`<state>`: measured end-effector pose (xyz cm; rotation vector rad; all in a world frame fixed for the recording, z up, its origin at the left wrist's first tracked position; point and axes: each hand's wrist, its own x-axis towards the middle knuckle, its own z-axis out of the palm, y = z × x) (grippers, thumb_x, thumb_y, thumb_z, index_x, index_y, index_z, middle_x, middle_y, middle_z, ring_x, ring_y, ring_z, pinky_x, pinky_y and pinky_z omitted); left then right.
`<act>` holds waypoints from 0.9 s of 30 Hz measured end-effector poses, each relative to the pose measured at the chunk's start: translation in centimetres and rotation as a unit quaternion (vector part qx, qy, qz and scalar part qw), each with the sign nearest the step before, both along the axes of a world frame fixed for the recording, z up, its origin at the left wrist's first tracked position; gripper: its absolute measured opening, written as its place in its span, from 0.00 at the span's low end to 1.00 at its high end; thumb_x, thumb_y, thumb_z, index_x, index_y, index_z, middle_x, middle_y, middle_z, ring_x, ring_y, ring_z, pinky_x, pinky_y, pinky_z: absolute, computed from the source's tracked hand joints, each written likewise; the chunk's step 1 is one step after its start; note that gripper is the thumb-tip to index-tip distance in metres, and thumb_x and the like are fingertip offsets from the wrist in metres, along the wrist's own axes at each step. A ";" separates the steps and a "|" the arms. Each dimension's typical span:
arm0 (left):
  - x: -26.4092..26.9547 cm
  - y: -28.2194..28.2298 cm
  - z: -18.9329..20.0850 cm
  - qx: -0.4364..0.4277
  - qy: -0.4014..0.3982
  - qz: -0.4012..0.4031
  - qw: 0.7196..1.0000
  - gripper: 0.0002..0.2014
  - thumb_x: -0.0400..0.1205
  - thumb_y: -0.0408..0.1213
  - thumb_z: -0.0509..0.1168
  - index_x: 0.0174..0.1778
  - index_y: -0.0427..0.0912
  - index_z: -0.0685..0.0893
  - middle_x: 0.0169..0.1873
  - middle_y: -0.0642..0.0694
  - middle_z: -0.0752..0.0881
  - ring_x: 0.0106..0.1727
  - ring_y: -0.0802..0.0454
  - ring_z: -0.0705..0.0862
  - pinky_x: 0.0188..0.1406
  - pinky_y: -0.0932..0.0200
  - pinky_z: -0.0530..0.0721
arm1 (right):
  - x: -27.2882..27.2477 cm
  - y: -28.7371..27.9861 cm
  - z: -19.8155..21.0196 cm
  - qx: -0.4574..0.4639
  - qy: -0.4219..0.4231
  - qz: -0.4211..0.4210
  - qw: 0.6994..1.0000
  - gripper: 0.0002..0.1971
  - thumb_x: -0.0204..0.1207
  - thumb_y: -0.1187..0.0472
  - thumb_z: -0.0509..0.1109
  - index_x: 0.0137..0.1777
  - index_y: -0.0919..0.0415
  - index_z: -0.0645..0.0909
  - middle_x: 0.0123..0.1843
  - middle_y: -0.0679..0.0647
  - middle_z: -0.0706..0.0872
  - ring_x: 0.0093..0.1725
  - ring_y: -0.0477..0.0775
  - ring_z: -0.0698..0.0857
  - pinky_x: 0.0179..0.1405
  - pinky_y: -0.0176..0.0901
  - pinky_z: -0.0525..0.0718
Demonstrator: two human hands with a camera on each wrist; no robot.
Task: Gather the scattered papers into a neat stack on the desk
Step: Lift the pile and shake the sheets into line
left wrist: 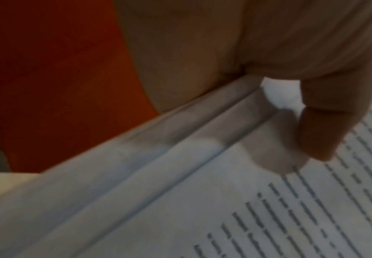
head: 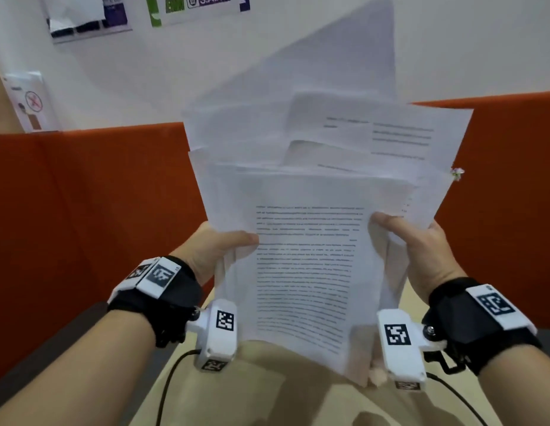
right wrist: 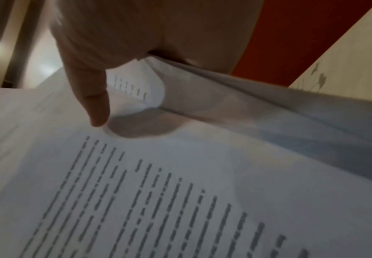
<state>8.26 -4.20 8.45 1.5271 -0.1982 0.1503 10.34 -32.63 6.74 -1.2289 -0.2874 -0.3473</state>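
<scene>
I hold a loose, fanned bundle of white printed papers (head: 307, 241) upright in the air above the beige desk (head: 224, 392). My left hand (head: 218, 244) grips the bundle's left edge, thumb on the front sheet. My right hand (head: 415, 241) grips the right edge the same way. The sheets are uneven, with several tops sticking out at different heights and angles. In the left wrist view my thumb (left wrist: 326, 122) presses on the printed papers (left wrist: 224, 200). In the right wrist view the thumb (right wrist: 92, 97) lies on the top sheet of the papers (right wrist: 180, 192), whose edges curl under the palm.
An orange partition (head: 92, 204) runs behind the desk, with a white wall and posters (head: 193, 7) above it. Black cables (head: 169, 382) trail from the wrist cameras over the desk. A dark desk edge (head: 52, 348) lies at the lower left.
</scene>
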 end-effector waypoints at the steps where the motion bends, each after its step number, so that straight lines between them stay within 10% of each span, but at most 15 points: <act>1: 0.0 0.0 -0.1 0.013 0.003 -0.006 1.000 0.25 0.68 0.26 0.71 0.64 0.36 0.84 0.59 0.36 0.89 0.59 0.37 0.89 0.56 0.45 0.87 | 0.1 0.1 -0.1 -0.002 0.000 0.007 1.000 0.22 0.71 0.66 0.75 0.66 0.62 0.82 0.59 0.58 0.91 0.58 0.61 0.89 0.63 0.60 0.83; 21: 0.1 -0.7 0.9 -0.034 -0.060 0.075 0.995 0.27 0.59 0.32 0.82 0.55 0.36 0.88 0.50 0.39 0.93 0.51 0.43 0.92 0.52 0.49 0.87 | -0.5 3.2 2.9 -0.006 -0.087 -0.021 0.996 0.20 0.58 0.49 0.77 0.51 0.52 0.85 0.43 0.45 0.93 0.40 0.41 0.91 0.38 0.33 0.87; 27: 0.1 -1.0 1.0 -0.050 -0.046 0.139 0.988 0.49 0.51 0.47 0.87 0.65 0.33 0.76 0.55 0.38 0.90 0.55 0.40 0.90 0.60 0.41 0.85 | 0.2 3.7 2.6 -0.041 -0.096 -0.070 0.992 0.12 0.69 0.55 0.78 0.51 0.52 0.82 0.46 0.46 0.90 0.42 0.41 0.90 0.41 0.37 0.87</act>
